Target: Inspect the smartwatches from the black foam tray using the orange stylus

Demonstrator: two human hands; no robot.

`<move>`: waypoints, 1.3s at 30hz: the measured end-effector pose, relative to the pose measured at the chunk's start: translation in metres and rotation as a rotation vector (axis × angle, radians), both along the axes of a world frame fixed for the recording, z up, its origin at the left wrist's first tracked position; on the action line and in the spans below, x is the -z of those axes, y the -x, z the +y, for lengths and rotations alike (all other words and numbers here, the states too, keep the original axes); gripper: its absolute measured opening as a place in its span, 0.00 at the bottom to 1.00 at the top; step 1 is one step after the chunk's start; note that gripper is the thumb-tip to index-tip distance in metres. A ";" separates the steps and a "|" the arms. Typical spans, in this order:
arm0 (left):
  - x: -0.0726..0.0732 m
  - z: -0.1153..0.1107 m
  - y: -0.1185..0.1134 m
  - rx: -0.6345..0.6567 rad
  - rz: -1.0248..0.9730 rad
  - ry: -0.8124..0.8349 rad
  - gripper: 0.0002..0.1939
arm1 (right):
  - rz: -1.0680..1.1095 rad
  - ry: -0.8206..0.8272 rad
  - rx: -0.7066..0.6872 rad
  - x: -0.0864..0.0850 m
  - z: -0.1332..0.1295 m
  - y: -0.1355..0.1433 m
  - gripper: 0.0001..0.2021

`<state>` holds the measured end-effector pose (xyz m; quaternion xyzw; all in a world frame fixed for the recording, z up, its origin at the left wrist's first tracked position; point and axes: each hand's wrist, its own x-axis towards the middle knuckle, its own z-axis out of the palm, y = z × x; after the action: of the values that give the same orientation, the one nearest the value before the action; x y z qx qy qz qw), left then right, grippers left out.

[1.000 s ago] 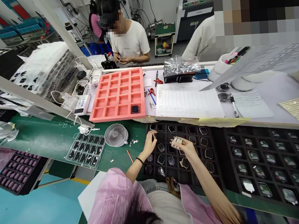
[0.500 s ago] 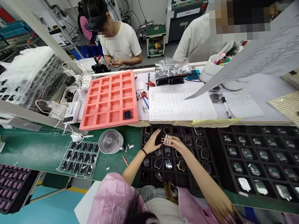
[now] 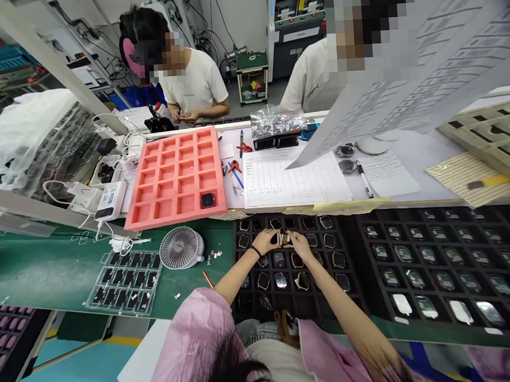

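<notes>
Between my two hands, above the black foam tray [image 3: 294,298], is a small squarish watch case [image 3: 284,239] with a pale rim. My left hand [image 3: 267,241] grips its left side, and a dark band circles that wrist. The fingers of my right hand [image 3: 300,245] close on its right side. Fine details of the case are too small to make out. Several similar watch cases, one of them a bare frame [image 3: 263,281], lie in the tray's compartments below and around my hands.
A coral tray [image 3: 175,187] holding one dark watch piece [image 3: 208,200] rests on the raised shelf. Left of my arms stand a small fan [image 3: 181,248] and a clear tray [image 3: 124,281]. A second black tray [image 3: 426,298] lies right. A hanging paper sheet [image 3: 387,90] juts in. Two people sit opposite.
My hands, apart before, have come together. My left hand, open half a second ago, now grips the watch case along with my right. The whole view has shifted slightly.
</notes>
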<state>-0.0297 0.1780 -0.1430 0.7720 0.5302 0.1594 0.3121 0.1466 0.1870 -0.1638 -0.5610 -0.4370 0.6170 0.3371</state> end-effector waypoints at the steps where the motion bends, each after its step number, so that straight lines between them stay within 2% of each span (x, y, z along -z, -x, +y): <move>1: 0.002 -0.002 0.002 -0.009 0.026 -0.007 0.29 | -0.042 -0.030 -0.002 0.003 0.000 0.001 0.26; 9: 0.009 -0.037 0.034 -0.185 0.234 -0.095 0.30 | -0.330 -0.239 -0.024 0.018 -0.001 -0.006 0.31; 14: 0.016 -0.052 0.036 -0.205 0.298 -0.112 0.22 | -0.495 -0.398 -0.048 0.016 -0.004 -0.011 0.23; 19: 0.010 -0.061 0.032 -0.187 0.317 -0.107 0.24 | -0.609 -0.517 -0.117 0.008 -0.022 0.010 0.18; 25: -0.006 -0.103 0.032 -0.332 0.393 -0.026 0.16 | -0.649 -0.457 -0.240 0.011 -0.029 0.054 0.17; 29: -0.015 -0.127 0.047 -0.357 0.433 0.072 0.14 | -0.625 -0.379 -0.256 0.016 -0.016 0.052 0.14; 33: -0.021 -0.128 0.060 -0.316 0.426 0.152 0.19 | -0.517 -0.341 -0.278 0.017 -0.004 0.033 0.06; 36: -0.021 -0.116 0.062 -0.273 0.415 0.191 0.24 | -0.429 -0.355 -0.265 0.017 -0.004 0.024 0.07; 39: -0.020 -0.106 0.061 -0.228 0.404 0.208 0.26 | -0.384 -0.400 -0.231 0.016 -0.011 0.025 0.12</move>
<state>-0.0912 0.0721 -0.1226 0.6872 0.6790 -0.0191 0.2577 0.1221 0.1763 -0.1795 -0.5362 -0.6667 0.4356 0.2797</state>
